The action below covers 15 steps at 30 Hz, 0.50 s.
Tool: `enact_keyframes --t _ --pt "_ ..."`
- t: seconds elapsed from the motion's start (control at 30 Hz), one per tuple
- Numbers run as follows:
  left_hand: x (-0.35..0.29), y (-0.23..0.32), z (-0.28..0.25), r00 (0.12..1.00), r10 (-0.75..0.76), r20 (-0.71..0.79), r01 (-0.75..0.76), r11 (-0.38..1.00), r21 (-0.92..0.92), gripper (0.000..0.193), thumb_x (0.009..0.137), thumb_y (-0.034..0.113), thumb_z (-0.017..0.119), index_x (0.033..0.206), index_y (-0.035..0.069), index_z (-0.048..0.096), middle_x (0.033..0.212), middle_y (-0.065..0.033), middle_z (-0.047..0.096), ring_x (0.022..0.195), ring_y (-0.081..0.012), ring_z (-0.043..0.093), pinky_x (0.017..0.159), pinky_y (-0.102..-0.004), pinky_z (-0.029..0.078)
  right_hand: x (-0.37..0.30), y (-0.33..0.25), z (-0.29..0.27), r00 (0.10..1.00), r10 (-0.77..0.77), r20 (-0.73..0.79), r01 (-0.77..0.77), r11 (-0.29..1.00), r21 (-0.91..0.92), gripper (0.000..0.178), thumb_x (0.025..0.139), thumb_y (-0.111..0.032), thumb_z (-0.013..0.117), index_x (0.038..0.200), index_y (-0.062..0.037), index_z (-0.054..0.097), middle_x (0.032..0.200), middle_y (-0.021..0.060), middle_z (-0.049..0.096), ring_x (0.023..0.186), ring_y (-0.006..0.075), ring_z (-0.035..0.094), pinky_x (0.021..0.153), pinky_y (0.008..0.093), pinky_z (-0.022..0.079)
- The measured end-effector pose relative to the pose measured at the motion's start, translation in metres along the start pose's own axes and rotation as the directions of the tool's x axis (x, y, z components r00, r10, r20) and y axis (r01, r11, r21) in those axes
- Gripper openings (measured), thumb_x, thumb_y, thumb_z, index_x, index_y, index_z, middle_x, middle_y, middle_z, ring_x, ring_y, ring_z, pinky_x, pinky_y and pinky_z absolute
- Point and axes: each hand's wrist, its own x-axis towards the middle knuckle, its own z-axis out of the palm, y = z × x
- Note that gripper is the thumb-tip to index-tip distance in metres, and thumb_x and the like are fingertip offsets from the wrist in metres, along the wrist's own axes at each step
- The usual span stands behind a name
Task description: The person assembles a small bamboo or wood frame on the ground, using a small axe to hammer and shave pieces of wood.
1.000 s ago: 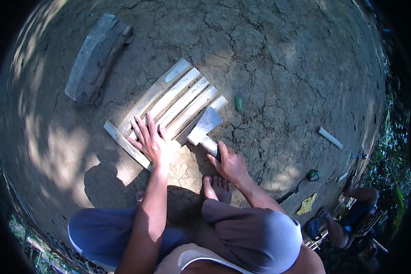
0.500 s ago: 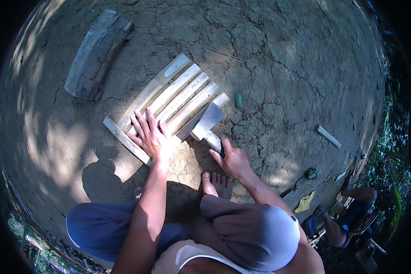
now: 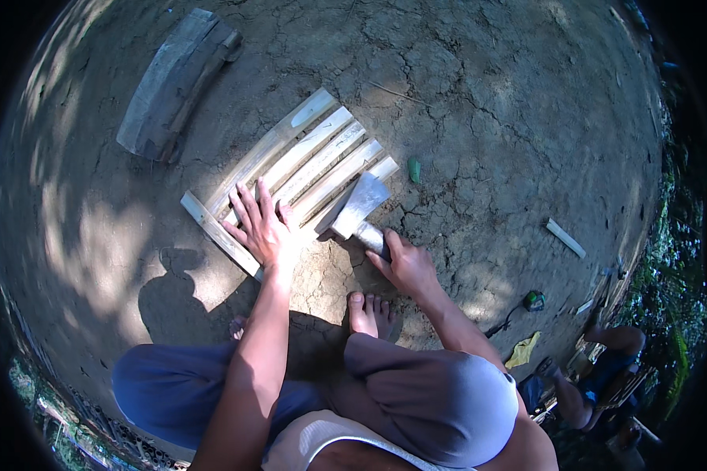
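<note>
Several pale wooden slats [image 3: 314,166] lie side by side on the ground, forming a slanted panel. A crosspiece [image 3: 218,234] runs along their near left end. My left hand [image 3: 264,234] rests on the near ends of the slats, its fingers spread and pressing flat. In my right hand [image 3: 410,265] is the handle of a hatchet [image 3: 363,198], fingers wrapped round it. The hatchet's metal head is over the rightmost slat, hiding part of it; whether they touch I cannot tell.
A thick split log [image 3: 173,90] lies at the far left on cracked soil. To the right are a short stick [image 3: 565,238], a small green and black object [image 3: 534,300] and a yellow scrap [image 3: 523,350]. Another person [image 3: 605,369] sits at the lower right. My bare foot [image 3: 369,315] is close by.
The hatchet head has turned slightly, showing a brighter face, and my right hand has shifted a little with it. My left hand stays on the slats. The whole view has moved slightly.
</note>
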Motion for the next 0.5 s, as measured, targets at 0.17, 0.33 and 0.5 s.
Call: enact_keyframes --t 0.17,0.33,0.5 --pt "0.0 0.001 -0.006 0.999 -0.037 0.003 0.038 0.999 -0.033 0.064 0.106 0.037 0.051 0.165 0.02 0.036 0.173 -0.0178 0.024 0.163 -0.0363 0.014 0.123 -0.0733 0.003 -0.001 -0.017 0.004 0.992 0.121 0.021 -0.116 0.859 0.499 0.054 0.098 -0.041 0.074 0.128 0.0002 0.057 0.071 0.0251 0.065 0.063 0.0407 0.069 0.059 0.0465 0.051" --pt "0.003 0.009 -0.003 1.0 -0.01 0.018 0.011 0.998 -0.057 0.064 0.105 0.042 0.051 0.164 0.02 0.038 0.175 -0.0174 0.02 0.163 -0.0371 0.011 0.123 -0.0743 0.001 -0.001 0.009 -0.008 0.998 -0.058 0.025 0.054 0.987 0.154 0.049 0.098 -0.038 0.074 0.127 -0.0004 0.06 0.074 0.0226 0.069 0.066 0.04 0.071 0.06 0.0456 0.054" --pt "0.005 -0.001 -0.005 0.999 -0.034 0.007 0.034 0.994 -0.103 0.065 0.104 0.043 0.053 0.163 0.021 0.039 0.174 -0.0178 0.021 0.163 -0.0384 0.01 0.122 -0.0752 -0.002 0.006 -0.019 -0.015 0.99 0.119 0.079 -0.139 0.928 0.347 0.051 0.098 -0.037 0.074 0.129 0.001 0.06 0.078 0.024 0.071 0.069 0.04 0.073 0.06 0.0457 0.055"
